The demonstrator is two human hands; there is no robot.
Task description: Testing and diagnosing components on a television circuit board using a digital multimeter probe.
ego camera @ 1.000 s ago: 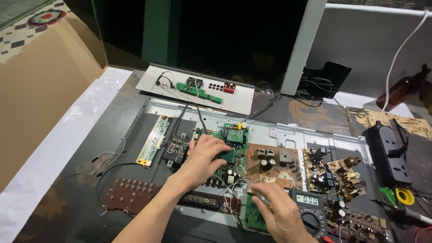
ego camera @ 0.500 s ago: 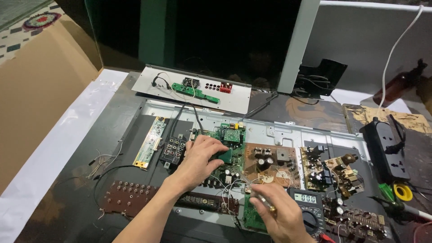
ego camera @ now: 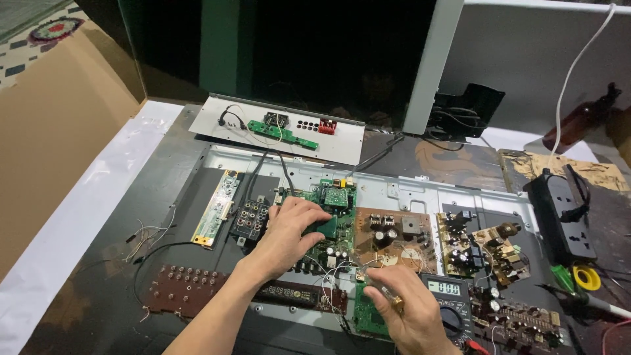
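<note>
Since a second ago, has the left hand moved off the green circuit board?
No. The left hand still rests on the green circuit board, beside the brown board.

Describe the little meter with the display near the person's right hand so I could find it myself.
Start from the big metal chassis that fills the dark workbench, and follow its row of circuit boards to the front edge. There, just right of the right hand, lies the multimeter. It alone has a dark casing with a pale grey digit window and a round dial; its neighbours are bare green and brown boards.
</note>
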